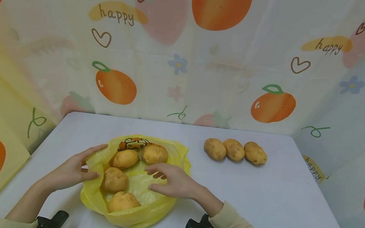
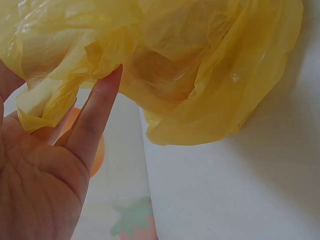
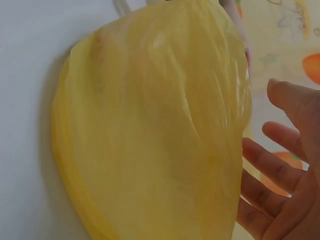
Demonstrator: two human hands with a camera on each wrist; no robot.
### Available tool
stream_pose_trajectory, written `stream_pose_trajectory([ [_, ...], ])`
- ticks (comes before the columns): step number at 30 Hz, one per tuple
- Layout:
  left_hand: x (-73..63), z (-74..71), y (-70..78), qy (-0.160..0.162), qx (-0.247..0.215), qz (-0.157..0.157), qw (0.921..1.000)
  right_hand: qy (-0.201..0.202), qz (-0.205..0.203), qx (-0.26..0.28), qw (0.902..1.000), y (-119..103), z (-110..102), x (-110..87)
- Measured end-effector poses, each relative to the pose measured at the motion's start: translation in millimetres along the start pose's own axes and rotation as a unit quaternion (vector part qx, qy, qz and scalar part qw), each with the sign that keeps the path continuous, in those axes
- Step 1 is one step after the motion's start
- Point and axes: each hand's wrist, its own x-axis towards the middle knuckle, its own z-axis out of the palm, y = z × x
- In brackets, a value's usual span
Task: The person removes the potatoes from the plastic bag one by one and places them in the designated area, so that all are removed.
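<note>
A yellow plastic bag (image 1: pixel 145 217) lies spread on the white table, its mouth facing up. Inside it rest several potatoes (image 1: pixel 114 179), along its left side and back. My left hand (image 1: pixel 69 171) is at the bag's left rim, fingers and thumb extended and touching the plastic; in the left wrist view a loose fold of the bag (image 2: pixel 200 115) lies against the fingers (image 2: pixel 95 120). Over the right part of the bag's mouth hovers my right hand (image 1: pixel 175 180), its fingers loosely bent and holding nothing. The right wrist view shows its fingers (image 3: pixel 270 165) spread beside the bag's rim.
Three potatoes (image 1: pixel 234 150) stand in a row at the back right of the white table (image 1: pixel 260 200). Behind and beside the table hangs a fruit-printed cloth (image 1: pixel 221 62). A black wrist device (image 1: pixel 198 227) sits at each cuff.
</note>
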Motion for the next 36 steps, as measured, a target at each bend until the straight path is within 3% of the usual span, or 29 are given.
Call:
stream_pose_trajectory([
  [9, 0.9, 0.9, -1.9, -0.001, 0.001, 0.004, 1.0, -0.028, -0.016, -0.051, 0.9982, -6, 10, 6.8],
  [26, 2.8, 1.4, -1.4, -0.003, -0.002, 0.009, 1.0, -0.081, -0.073, -0.067, 0.9917, -7, 39, 14.1],
  [36, 2.4, 1.1, -1.5, -0.004, -0.002, 0.018, 0.9998, -0.106, -0.061, -0.08, 0.9893, -4, 52, 14.0],
])
